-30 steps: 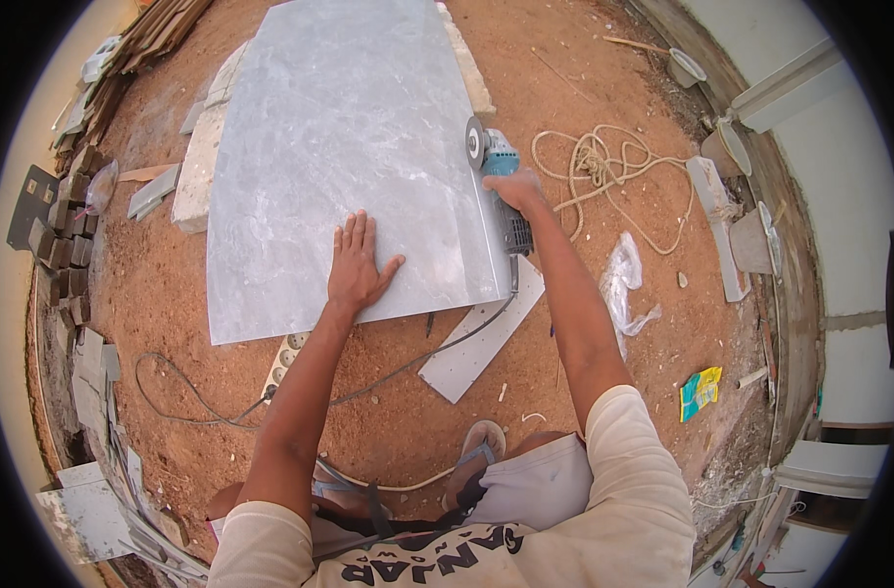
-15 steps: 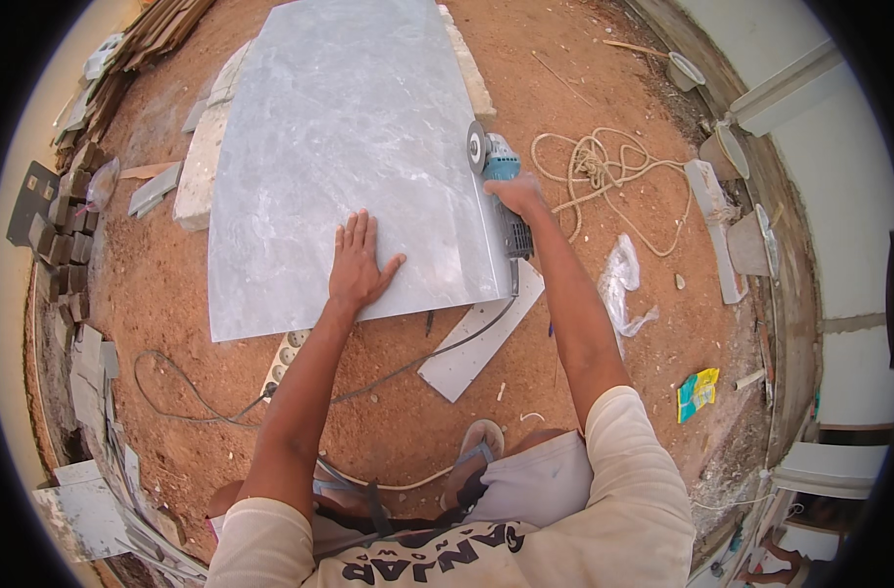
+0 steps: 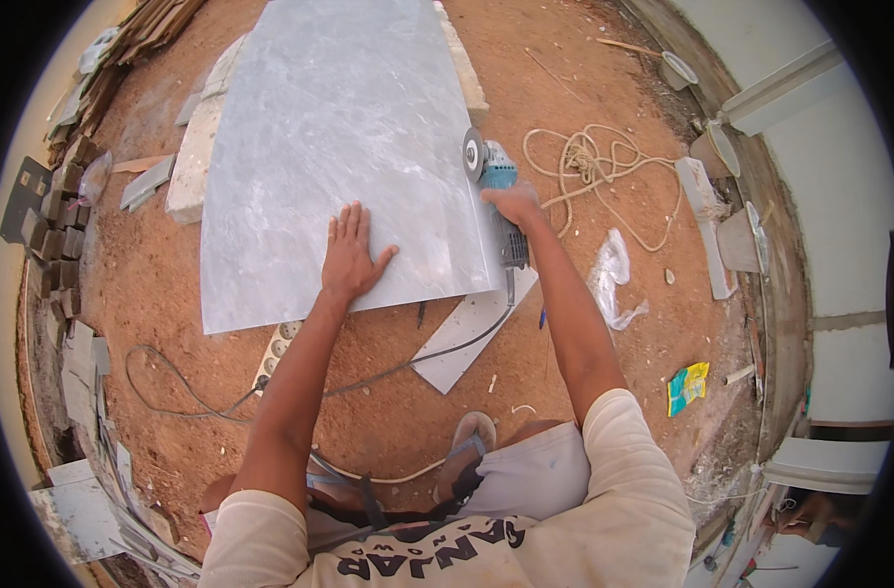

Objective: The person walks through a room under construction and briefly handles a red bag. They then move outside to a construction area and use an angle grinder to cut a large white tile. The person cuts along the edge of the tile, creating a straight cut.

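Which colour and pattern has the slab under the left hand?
The slab is pale grey with whitish marbling, best seen in the head view.

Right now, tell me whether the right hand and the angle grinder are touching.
Touching. The head view shows it: the right hand is wrapped around the angle grinder, covering part of its body.

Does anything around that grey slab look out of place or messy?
Yes: right of the angle grinder, some crumpled clear plastic and a yellow-and-teal packet lie on the dirt like litter, seemingly unrelated to the work. The pale rope there is also loosely tangled.
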Demonstrator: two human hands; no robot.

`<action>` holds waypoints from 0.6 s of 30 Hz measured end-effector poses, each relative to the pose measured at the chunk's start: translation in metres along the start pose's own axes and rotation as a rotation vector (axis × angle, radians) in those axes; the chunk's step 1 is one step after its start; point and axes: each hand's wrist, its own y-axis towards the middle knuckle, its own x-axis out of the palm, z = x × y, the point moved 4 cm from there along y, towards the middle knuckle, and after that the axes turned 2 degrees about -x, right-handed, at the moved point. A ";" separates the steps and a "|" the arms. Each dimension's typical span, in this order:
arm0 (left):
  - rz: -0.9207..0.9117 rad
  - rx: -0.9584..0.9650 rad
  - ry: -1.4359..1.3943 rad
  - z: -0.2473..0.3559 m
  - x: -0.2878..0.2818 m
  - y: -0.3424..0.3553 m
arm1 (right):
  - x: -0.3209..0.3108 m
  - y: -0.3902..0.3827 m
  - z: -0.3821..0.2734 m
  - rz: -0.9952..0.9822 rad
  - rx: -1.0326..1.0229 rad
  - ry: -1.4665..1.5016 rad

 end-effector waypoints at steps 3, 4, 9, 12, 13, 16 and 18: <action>-0.014 -0.007 -0.006 0.000 -0.001 -0.002 | 0.002 -0.009 0.003 -0.004 -0.001 -0.026; -0.013 -0.005 -0.007 0.001 0.000 -0.001 | 0.001 -0.011 0.006 0.002 -0.007 -0.042; -0.001 -0.009 0.019 -0.005 0.002 -0.003 | 0.002 -0.026 0.005 -0.027 -0.026 0.005; 0.016 0.011 -0.008 0.004 0.001 0.000 | -0.001 -0.028 0.023 -0.001 0.018 0.021; 0.014 0.008 -0.009 0.003 0.000 0.000 | -0.001 -0.031 0.022 0.010 0.032 0.026; 0.013 0.001 -0.013 0.000 0.000 -0.001 | -0.002 -0.041 0.020 -0.020 0.024 0.006; 0.019 -0.002 -0.011 -0.002 0.000 -0.003 | -0.002 -0.049 0.017 -0.038 0.013 0.003</action>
